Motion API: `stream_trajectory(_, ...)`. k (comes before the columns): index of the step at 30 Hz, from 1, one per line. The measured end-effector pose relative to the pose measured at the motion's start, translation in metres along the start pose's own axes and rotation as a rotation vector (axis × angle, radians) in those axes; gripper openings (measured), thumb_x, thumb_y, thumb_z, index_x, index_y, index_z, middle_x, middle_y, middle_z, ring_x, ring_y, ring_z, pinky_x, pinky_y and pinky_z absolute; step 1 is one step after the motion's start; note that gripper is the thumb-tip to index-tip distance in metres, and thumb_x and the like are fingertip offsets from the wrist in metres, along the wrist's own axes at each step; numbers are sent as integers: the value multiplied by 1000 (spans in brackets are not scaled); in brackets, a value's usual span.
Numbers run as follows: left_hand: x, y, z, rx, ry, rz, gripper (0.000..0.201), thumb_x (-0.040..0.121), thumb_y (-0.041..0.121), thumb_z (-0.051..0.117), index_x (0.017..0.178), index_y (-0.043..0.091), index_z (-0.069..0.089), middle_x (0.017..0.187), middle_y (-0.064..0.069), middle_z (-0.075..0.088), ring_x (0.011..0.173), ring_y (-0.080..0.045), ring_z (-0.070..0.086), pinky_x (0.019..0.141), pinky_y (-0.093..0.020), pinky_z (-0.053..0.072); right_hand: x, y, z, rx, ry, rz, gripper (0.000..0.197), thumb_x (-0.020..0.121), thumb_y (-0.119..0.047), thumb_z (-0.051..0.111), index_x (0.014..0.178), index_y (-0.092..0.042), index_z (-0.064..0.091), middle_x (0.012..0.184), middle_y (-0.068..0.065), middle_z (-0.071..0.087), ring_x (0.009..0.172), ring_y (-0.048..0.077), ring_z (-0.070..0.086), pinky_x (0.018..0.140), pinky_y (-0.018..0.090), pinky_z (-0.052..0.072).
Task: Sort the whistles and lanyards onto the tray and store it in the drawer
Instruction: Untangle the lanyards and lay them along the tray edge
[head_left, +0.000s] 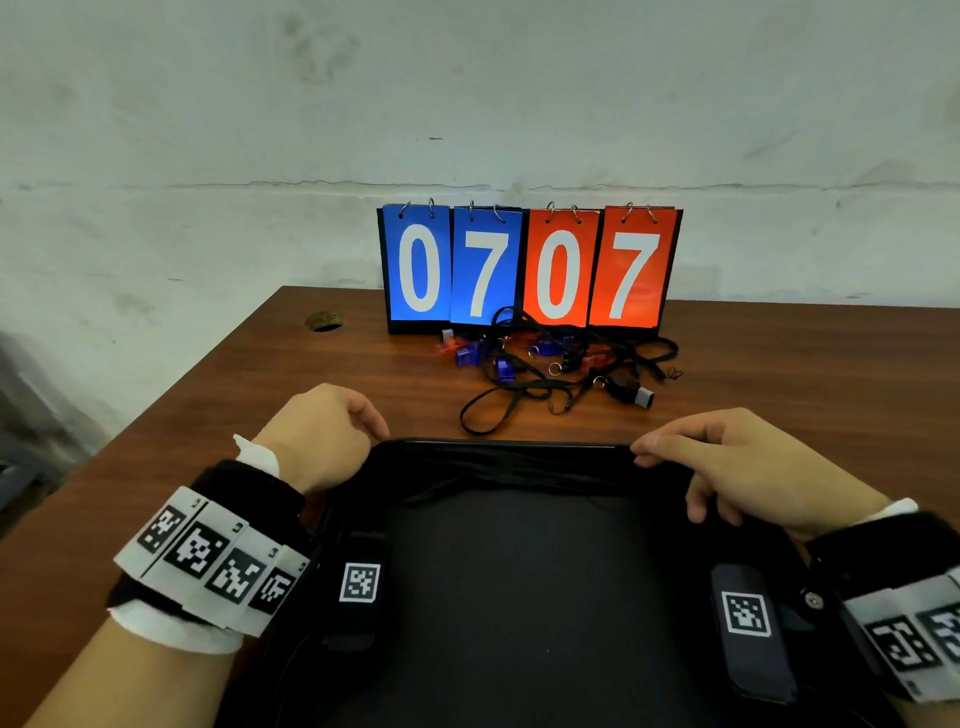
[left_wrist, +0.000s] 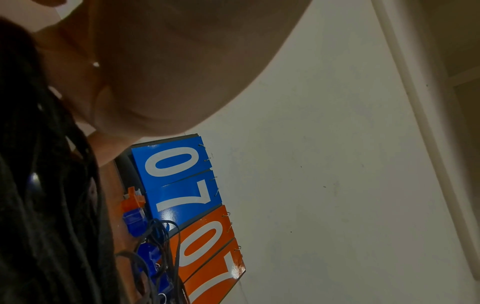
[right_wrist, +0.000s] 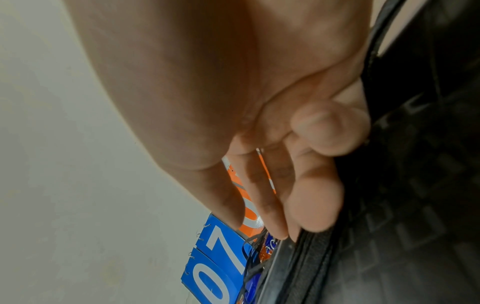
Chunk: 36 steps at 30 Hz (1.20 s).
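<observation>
The brown wooden table (head_left: 260, 395) carries a black rectangular tray (head_left: 519, 571) on its near side in front of me. A blue and red flip scoreboard (head_left: 530, 270) reading 0707 stands at its far edge by the wall. My left hand (head_left: 322, 436) curls its fingers over the tray's far left corner and my right hand (head_left: 748, 462) pinches the rim at the far right corner, while the tangled black cord lanyards (head_left: 519, 395) and small blue, red and black plastic whistles (head_left: 467, 356) lie heaped between tray and scoreboard.
</observation>
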<state>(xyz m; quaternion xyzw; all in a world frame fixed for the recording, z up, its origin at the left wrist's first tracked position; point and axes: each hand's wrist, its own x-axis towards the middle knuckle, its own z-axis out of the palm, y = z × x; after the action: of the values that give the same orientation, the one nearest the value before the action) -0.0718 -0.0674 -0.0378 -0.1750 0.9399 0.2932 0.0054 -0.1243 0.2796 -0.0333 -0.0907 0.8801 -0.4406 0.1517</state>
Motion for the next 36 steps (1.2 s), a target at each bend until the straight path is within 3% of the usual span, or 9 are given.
stream_trajectory(5,-3,3,-2,-2,89,43,43,88,-2,50,72,30,74,89,8,65,80,-7,59,60,-15,40,1,0,0,15,-8,15,19,97,-29,60,97,-21,78,96,-11,77,51,20,60,41,26,41)
stream_trajectory(8,-4,4,-1,15,92,41,41,86,-1,50,71,30,74,90,7,68,80,-10,62,63,-20,45,1,0,-1,23,-6,19,19,98,-29,60,97,-22,77,97,-12,77,49,17,60,40,25,40)
stream_trajectory(13,-13,17,-5,-212,144,277,48,84,-12,46,78,28,73,86,6,68,52,-17,56,50,-23,46,0,1,-1,14,-9,12,19,98,-31,60,97,-24,77,97,-13,77,50,17,59,39,24,40)
stream_trajectory(16,-22,27,-4,-336,-2,435,52,87,-15,44,85,25,77,91,8,76,83,-9,70,75,-16,51,0,0,-1,15,-2,21,20,98,-31,59,97,-22,77,97,-12,77,46,13,58,38,23,38)
stream_trajectory(20,-18,29,8,-300,-299,413,48,94,-9,41,98,20,78,99,5,78,94,-12,73,85,-26,55,-1,-1,-2,40,23,22,20,98,-30,60,96,-22,78,95,-11,78,44,13,56,36,21,35)
stream_trajectory(24,-12,24,13,-288,-304,383,46,95,-7,44,100,23,78,100,4,77,93,-12,73,85,-28,56,-2,-2,-2,69,31,0,19,98,-30,59,97,-23,77,97,-11,77,45,13,56,37,22,35)
stream_trajectory(28,-15,27,8,-432,-240,458,43,95,-9,47,99,20,79,98,-3,77,89,-17,72,76,-23,55,-4,-5,-2,149,78,-66,20,98,-32,59,100,-24,77,98,-6,78,51,19,54,38,24,36)
stream_trajectory(32,-18,28,12,-527,-412,453,40,94,-10,49,101,15,79,92,-11,75,80,-20,69,73,-27,54,-5,-18,2,260,51,-108,22,99,-30,57,102,-23,78,102,-4,77,53,17,57,38,23,37)
stream_trajectory(36,-15,29,25,-407,-550,409,35,96,-2,52,102,18,79,91,-5,76,79,-14,68,74,-26,52,1,-49,10,69,-90,-82,21,95,-44,59,102,-33,77,99,5,77,68,31,59,41,23,41)
